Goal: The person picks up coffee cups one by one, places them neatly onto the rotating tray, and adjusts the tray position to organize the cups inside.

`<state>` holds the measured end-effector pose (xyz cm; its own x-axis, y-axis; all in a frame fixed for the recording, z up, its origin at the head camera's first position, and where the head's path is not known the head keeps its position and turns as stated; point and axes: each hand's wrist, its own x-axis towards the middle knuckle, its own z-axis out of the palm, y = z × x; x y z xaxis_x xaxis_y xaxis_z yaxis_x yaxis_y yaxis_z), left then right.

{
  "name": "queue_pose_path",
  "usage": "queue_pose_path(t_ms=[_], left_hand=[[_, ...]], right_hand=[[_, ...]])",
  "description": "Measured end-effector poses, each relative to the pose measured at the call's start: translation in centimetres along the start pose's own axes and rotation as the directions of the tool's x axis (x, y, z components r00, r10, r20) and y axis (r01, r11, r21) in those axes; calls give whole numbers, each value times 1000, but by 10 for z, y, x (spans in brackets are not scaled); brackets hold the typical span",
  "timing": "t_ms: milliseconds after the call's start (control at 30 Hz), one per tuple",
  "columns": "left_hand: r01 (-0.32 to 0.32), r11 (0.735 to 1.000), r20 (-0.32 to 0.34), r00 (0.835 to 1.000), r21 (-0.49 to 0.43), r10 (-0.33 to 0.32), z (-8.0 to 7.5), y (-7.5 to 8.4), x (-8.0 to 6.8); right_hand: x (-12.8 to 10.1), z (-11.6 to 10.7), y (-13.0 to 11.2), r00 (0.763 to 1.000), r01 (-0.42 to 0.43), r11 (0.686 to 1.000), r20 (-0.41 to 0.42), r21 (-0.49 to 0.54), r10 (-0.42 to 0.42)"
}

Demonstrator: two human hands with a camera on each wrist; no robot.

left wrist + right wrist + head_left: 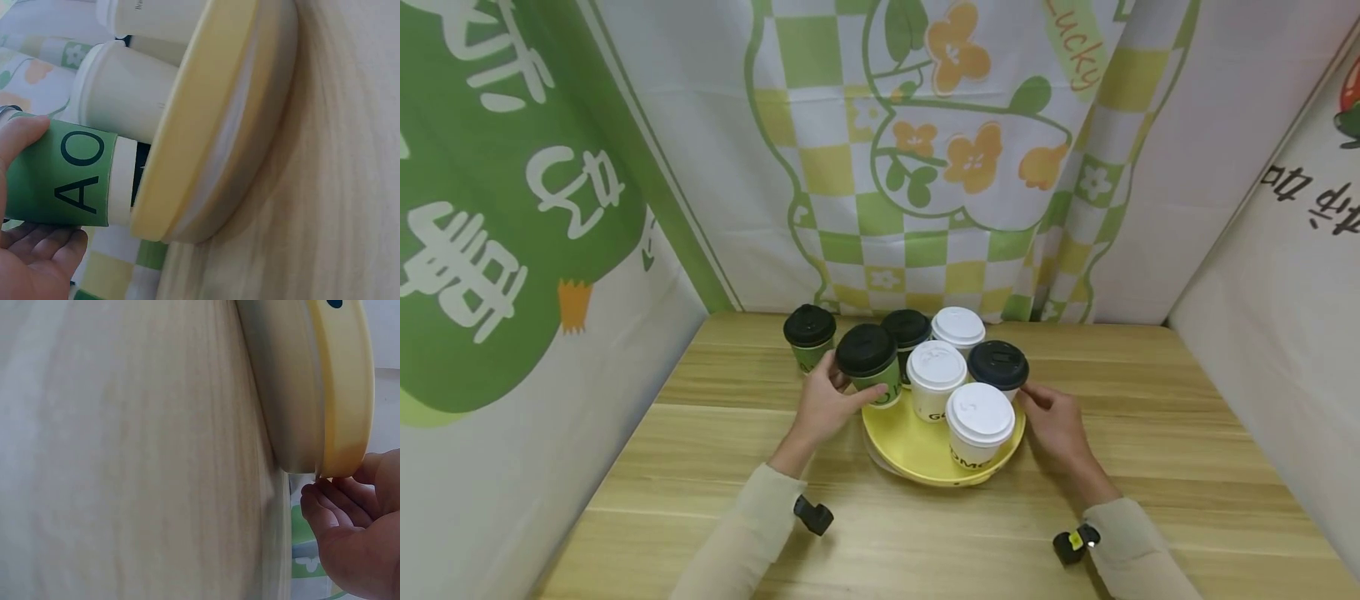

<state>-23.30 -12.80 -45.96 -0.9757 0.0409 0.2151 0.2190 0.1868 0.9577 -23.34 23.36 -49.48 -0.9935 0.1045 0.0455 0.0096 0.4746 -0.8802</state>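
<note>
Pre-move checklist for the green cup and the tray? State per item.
1. Left hand grips the green cup: ok.
2. Cup upright, black lid on: ok.
3. Cup base inside the yellow tray: cannot tell, it sits at the rim.
4. Right hand steadies the tray edge, fingertips at the rim: ok.
5. The other cups on the tray upright, lidded: ok.
6. One green cup off the tray: not ok.

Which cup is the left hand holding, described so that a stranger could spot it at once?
On the wooden table stands a yellow round tray crowded with lidded paper cups. At its left edge the left hand has its grip on the green cup with the black lid. Another green cup stands behind it, off the tray and untouched; the nearest neighbours on the tray are white.
</note>
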Motion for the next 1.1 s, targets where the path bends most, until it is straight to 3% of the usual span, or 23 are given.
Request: queue_pose_path(t_ms=[300,600,833,1100], left_hand=[[16,1000,-8,1000,-24,-16,8,-10,1],[3,1000,29,1000,9,-3,12,-19,0],[7,999,35,999,47,-8,13,-27,1],[-10,998,44,999,58,7,14,-30,1]], right_hand=[[1,0,2,1000,4,1000,8,-1,-4],[1,-1,3,999,-26,999,20,25,26],[2,-2,2,1000,6,1000,9,-21,-5],[2,-2,2,1000,5,1000,14,0,-5]])
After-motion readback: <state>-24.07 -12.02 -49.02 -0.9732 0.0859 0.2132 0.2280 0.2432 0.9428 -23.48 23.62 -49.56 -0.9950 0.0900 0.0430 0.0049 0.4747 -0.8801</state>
